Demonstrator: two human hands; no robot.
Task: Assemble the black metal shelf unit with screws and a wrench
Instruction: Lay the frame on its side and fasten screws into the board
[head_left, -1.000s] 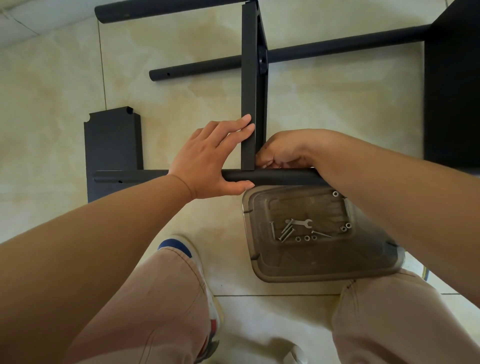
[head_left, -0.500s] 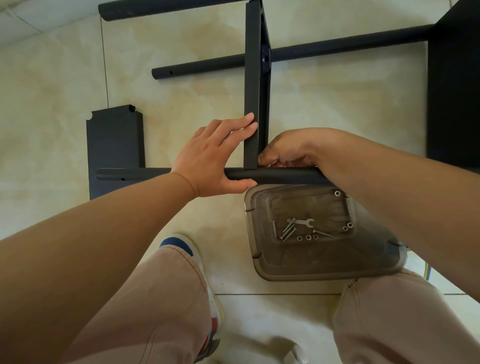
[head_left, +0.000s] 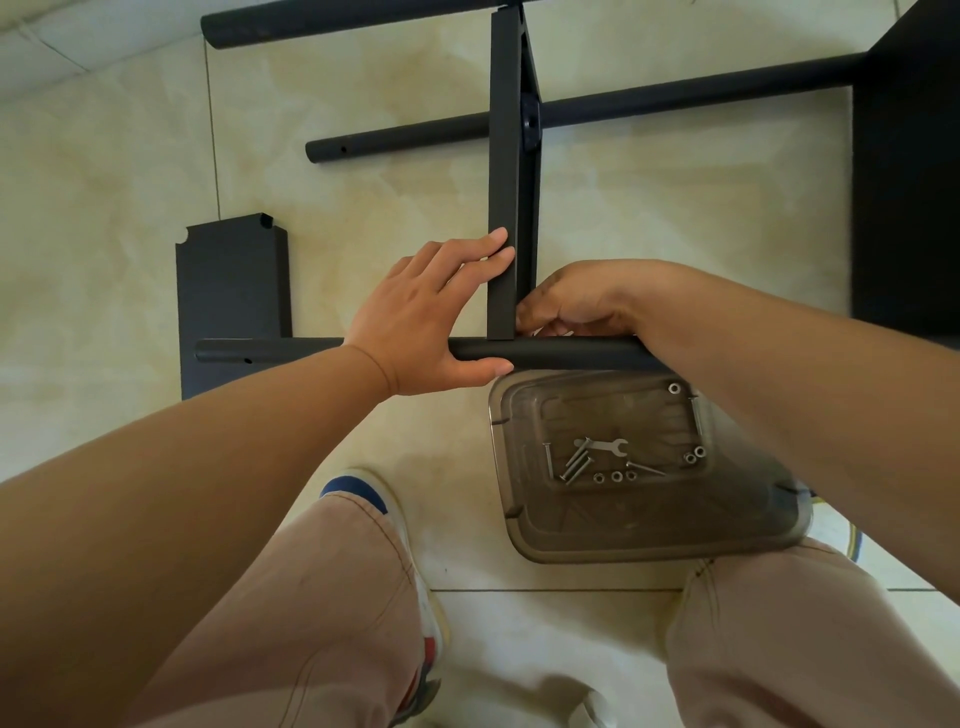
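The black shelf panel (head_left: 506, 171) stood on edge on the floor (head_left: 130, 182), its near end butted against the front tube (head_left: 550, 353) at the centre. The left hand (head_left: 426, 317) lay open, straight fingers pressed to the panel's face, thumb under the tube. The right hand (head_left: 576, 301) curled at the joint; what it pinched I couldn't tell. At five o'clock, the plastic tray (head_left: 649, 540) held the wrench (head_left: 605, 446) and screws (head_left: 574, 465).

Matte black metal shelf frame (head_left: 505, 208); cream marbled floor tiles (head_left: 130, 182); smoky translucent plastic tray (head_left: 649, 530); silver screws (head_left: 574, 462); beige trousers (head_left: 322, 613).
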